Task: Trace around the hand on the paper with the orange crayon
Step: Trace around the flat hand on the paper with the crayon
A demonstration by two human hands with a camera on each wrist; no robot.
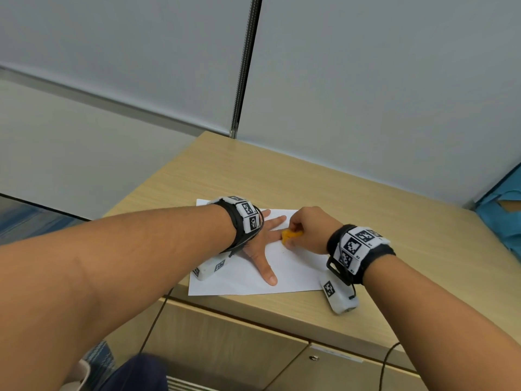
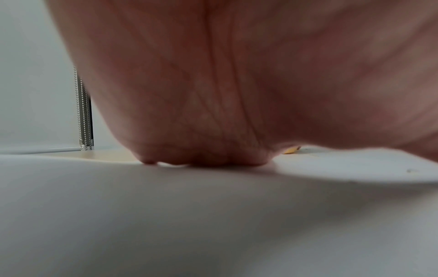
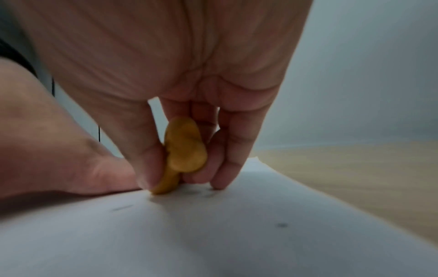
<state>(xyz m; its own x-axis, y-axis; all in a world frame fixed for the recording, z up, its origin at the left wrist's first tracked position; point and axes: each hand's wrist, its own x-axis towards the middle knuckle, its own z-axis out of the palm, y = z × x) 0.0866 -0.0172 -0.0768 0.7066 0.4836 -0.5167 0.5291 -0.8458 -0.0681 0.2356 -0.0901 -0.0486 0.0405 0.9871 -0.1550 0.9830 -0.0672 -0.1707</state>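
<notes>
My left hand (image 1: 258, 245) lies flat on the white paper (image 1: 293, 277) with its fingers spread and its thumb pointing toward me. My right hand (image 1: 307, 230) pinches a stubby orange crayon (image 1: 290, 236) between thumb and fingers. In the right wrist view the crayon (image 3: 182, 153) stands with its lower end on the paper (image 3: 237, 234), right beside a finger of my left hand (image 3: 78, 168). In the left wrist view my palm (image 2: 213, 93) presses on the paper (image 2: 213, 215), and a sliver of the crayon (image 2: 292, 150) shows beyond it.
The paper lies on a light wooden cabinet top (image 1: 366, 198) near its front edge, with cabinet doors (image 1: 225, 342) below. A grey wall and a blind chain (image 1: 242, 80) stand behind. A blue object (image 1: 501, 218) sits at the far right.
</notes>
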